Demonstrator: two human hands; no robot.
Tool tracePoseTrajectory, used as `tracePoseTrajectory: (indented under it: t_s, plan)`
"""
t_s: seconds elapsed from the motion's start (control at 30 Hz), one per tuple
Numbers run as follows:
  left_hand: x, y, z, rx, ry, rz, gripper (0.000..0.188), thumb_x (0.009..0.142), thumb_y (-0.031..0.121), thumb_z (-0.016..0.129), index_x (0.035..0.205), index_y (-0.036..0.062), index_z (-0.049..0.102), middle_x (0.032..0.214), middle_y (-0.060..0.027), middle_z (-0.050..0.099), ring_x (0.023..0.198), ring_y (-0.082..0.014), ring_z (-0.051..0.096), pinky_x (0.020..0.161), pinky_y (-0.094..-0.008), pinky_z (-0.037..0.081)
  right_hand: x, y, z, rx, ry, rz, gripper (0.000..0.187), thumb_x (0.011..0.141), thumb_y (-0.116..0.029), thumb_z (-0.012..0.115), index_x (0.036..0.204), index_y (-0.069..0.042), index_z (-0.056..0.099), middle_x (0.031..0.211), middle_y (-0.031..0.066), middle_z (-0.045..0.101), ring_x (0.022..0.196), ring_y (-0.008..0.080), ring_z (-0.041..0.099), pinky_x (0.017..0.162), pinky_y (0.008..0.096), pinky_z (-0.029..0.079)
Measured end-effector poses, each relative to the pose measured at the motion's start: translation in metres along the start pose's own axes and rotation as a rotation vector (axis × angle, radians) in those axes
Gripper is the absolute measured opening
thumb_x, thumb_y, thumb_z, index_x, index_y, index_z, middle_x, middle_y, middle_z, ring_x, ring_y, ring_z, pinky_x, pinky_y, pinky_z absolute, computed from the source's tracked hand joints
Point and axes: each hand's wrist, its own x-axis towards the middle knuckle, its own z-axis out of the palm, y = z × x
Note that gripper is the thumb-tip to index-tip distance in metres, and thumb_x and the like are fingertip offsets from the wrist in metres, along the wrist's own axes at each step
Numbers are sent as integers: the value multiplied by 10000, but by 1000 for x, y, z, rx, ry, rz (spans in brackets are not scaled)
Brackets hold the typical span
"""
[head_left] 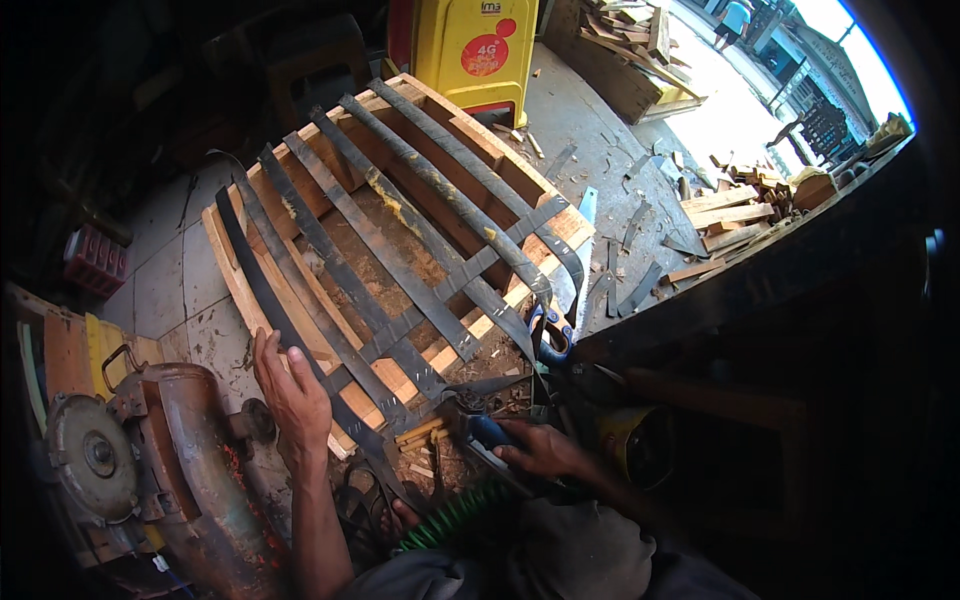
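Observation:
A wooden frame [234,268] lies in front of me, crossed lengthwise by several black rubber straps [330,190]. One cross strap [468,270] is woven through them near the close end. Pale staples show at some strap ends. My left hand [292,395] is open, fingers stretched along the outermost strap at the frame's left near corner; whether it presses on it I cannot tell. Closed around a blue staple gun [488,432] is my right hand [545,450], just off the frame's near edge. A green coiled air hose [455,515] runs below it.
A handsaw [552,335] with a blue handle rests at the frame's right corner. A rusty compressor tank [205,450] stands close on the left. Wood offcuts [735,210] and rubber scraps [635,225] litter the right side. Behind the frame is a yellow stand [470,60].

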Motion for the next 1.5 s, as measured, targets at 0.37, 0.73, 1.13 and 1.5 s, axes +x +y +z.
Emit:
tracePoseTrajectory:
  t_s: [0.37,0.73,1.13,1.5]
  plan:
    - [-29,-13,-22,-12,156,-14,330,1073,143,367,1271,-94,482,1303,-267,504,1219,-425,514,1030,-516,401,-20,18,3,-396,348,33,593,841,-379,737,1304,-51,567,1004,253,679,934,444,648,836,517,523]
    - [-170,-3,-20,-329,-661,-237,306,1013,281,575,897,1,615,690,-152,623,645,-360,649,607,-414,486,-33,20,-26,-249,507,135,378,874,-295,707,1124,-17,648,997,241,690,930,436,675,801,504,529]
    - [-216,-24,33,-543,-1364,-213,429,986,439,622,924,23,710,685,-99,633,601,-207,573,594,-407,448,-39,76,-17,-252,440,460,467,865,-379,700,1138,-9,623,1065,270,674,1031,465,649,887,537,506]
    - [-154,13,-73,-788,-961,-708,425,1048,362,552,827,6,619,602,-45,608,479,-99,537,457,-272,423,-24,64,-27,-322,259,526,518,818,-356,735,1123,35,585,1080,301,662,1047,479,645,919,550,506]
